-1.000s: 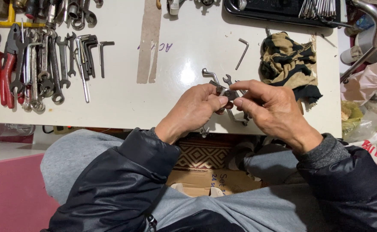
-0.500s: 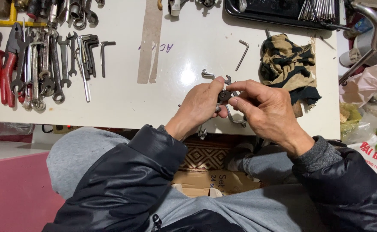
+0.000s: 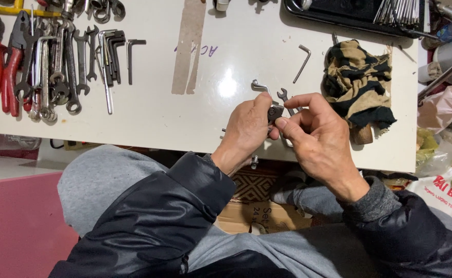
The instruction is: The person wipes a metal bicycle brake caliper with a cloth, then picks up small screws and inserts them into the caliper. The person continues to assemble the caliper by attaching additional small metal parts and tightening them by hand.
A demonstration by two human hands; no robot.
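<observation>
Over the white table [image 3: 185, 123], your two hands [image 3: 282, 126] pinch one small dark part [image 3: 275, 113]; striped rag [image 3: 360, 82] at three o'clock.

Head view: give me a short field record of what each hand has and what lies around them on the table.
left hand: left hand pinches a small dark metal part from the left
right hand: right hand grips the same part with thumb and fingers
under the hands: small spanner on the white table
right of hands: striped cloth; lone hex key beside it
far left: row of spanners, hex key set, red-handled pliers
</observation>
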